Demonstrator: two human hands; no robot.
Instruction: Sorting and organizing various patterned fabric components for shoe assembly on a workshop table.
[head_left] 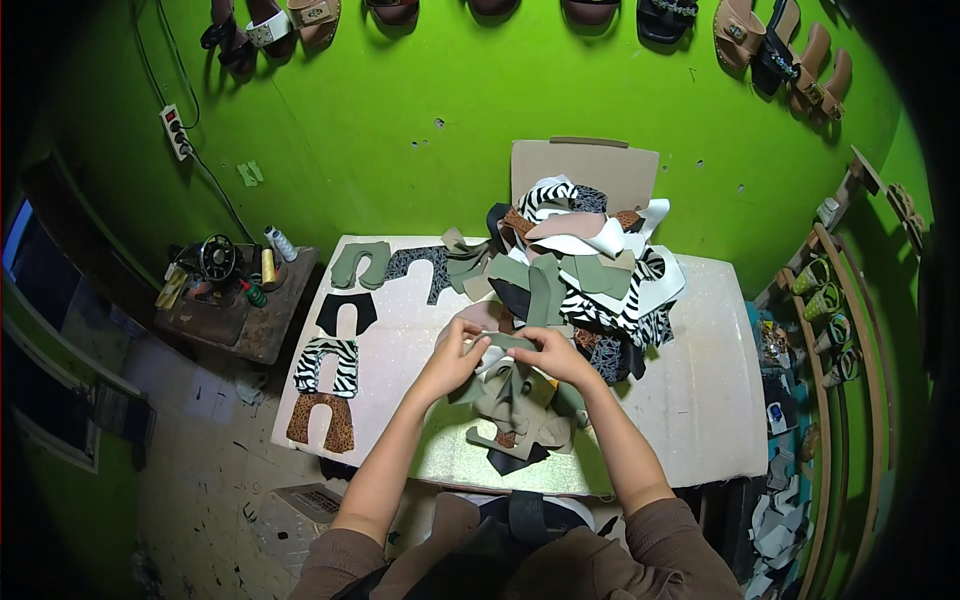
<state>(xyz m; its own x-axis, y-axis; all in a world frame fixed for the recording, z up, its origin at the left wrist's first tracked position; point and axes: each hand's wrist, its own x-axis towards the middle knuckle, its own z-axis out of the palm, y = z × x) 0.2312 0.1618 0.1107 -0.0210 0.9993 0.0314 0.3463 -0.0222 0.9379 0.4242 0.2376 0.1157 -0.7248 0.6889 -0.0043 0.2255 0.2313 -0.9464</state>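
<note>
Over the middle of the table, my left hand (456,358) and my right hand (552,356) are closed on a small olive-green leather-like piece (512,342), pinched between them. Just below lies a loose pile of olive and beige scraps (505,392), with a black scrap (515,458) at its near end. Beyond my hands rises a large heap of cut pieces (600,270) in green, white, zebra, leopard and black. Along the left side are U-shaped pieces: green (358,265), grey-black patterned (437,270), black (347,302), zebra-striped (326,350) and leopard-print (341,425).
The pale table (705,400) has a cardboard sheet (585,165) behind the heap. A sewing machine (218,262) and thread cones stand on a small wooden table (235,325) to the left. Sandals line the green wall (350,130); a wooden rack (850,420) with shoes stands right.
</note>
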